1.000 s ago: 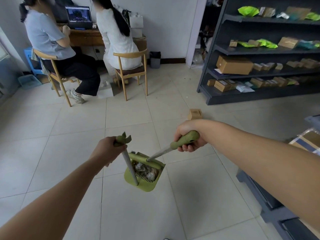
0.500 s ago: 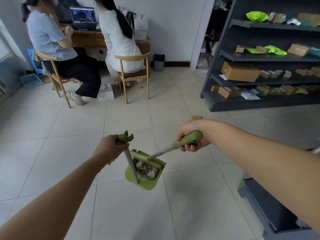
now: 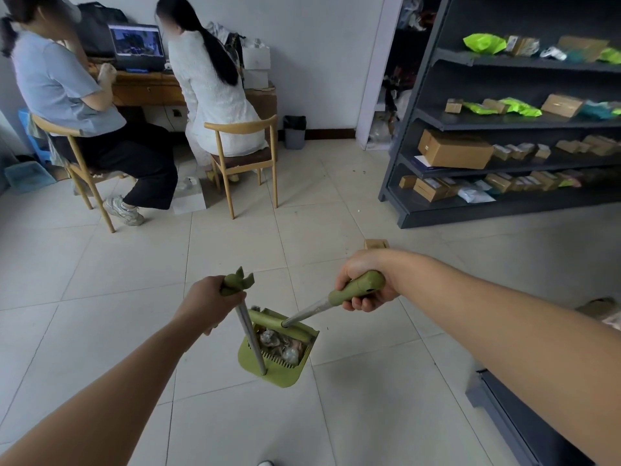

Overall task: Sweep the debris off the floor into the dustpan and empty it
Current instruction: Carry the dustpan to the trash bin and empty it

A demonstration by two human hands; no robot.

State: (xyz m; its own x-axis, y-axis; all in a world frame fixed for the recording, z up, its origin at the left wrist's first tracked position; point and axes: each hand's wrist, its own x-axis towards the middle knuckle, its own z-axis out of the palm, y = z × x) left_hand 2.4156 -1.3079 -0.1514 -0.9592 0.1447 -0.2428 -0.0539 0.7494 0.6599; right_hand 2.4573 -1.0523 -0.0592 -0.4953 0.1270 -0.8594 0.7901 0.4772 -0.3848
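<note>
Fingers: those of the right hand [image 3: 364, 284] are curled under the green grip [image 3: 358, 288] of the broom [image 3: 307, 312], with fingertips [image 3: 361, 302] showing below it; those of the left hand [image 3: 208, 301] are wrapped round the green top of the dustpan pole [image 3: 250, 334] and mostly hidden behind the back of the hand.
Broom axis: its metal shaft slants from the right hand down and to the left, ending at the green broom head [image 3: 275, 326], which lies across the far side of the pan.
Pole axis: nearly upright, leaning slightly — the top is at the left hand and the foot joins the near part of the pan.
Dustpan [image 3: 282, 378]: green, below and between the two hands, its comb-toothed edge towards the camera.
Debris [image 3: 280, 346]: crumpled pale scraps lie inside the pan, between broom head and teeth.
Floor [image 3: 100, 264]: pale tiles; whether the pan touches them cannot be told.
Small box [image 3: 376, 243]: cardboard, on the tiles just beyond the right hand.
Shelving [image 3: 504, 203]: dark unit at right, holding cardboard boxes and green packets.
People: two sit on wooden chairs [image 3: 242, 163] at a desk by the far wall — a laptop [image 3: 136, 45] is open there.
Bin [image 3: 295, 132]: small and dark, against the wall.
</note>
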